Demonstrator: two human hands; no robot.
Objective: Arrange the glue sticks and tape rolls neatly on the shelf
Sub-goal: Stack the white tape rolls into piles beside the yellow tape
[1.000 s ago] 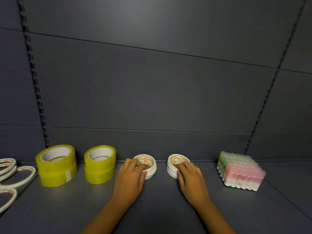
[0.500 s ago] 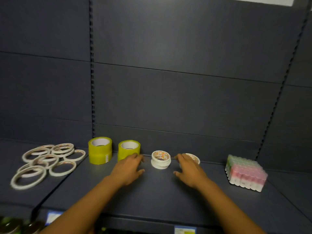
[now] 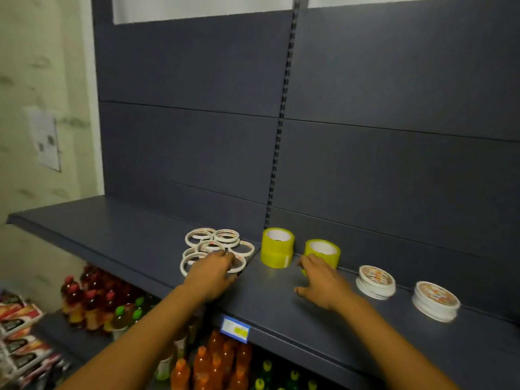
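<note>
On the dark grey shelf [image 3: 118, 235] lies a loose cluster of thin white tape rings [image 3: 212, 243]. My left hand [image 3: 209, 273] rests over the near rings, fingers spread; whether it holds one is hidden. Two yellow tape stacks stand to the right, one [image 3: 277, 247] by the upright and one [image 3: 323, 251] beside it. My right hand [image 3: 320, 280] lies flat on the shelf, fingertips touching the second yellow stack. Further right sit two stacks of small white tape rolls [image 3: 375, 281] [image 3: 435, 304]. The glue sticks are out of view.
A slotted upright [image 3: 281, 128] divides the back panel. A blue price tag [image 3: 235, 329] hangs on the shelf's front edge. Below, bottled drinks [image 3: 95, 302] [image 3: 213, 364] fill the lower shelves, with packets [image 3: 19, 327] at the far left. A pale wall stands left.
The view has swung left and pulled back. Both hands left the small white tape stacks and moved left: the left onto the thin rings, the right to the yellow tape.
</note>
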